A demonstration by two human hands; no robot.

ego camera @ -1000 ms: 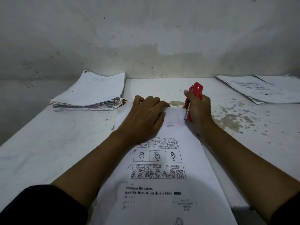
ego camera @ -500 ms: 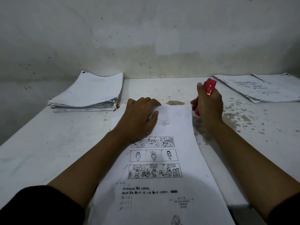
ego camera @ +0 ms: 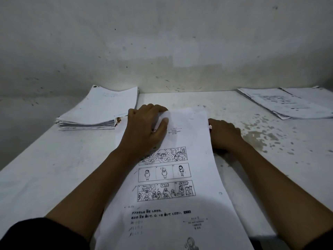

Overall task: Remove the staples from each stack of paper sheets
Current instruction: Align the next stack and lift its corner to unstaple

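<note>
Right hand (ego camera: 225, 136) dropped beside worksheet stack (ego camera: 180, 177), fingers curled, red tool no longer visible; left hand (ego camera: 144, 130) pinches stack's top corner, steadying it.

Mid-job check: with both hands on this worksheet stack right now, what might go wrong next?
1. The left hand pinches the worksheet stack's top-left corner, which is already bent up; a hard pull may tear it.
2. The right hand sits half under the right edge, and whether it holds anything is hidden.
3. The stack overhangs the table edge and could slide off.
</note>
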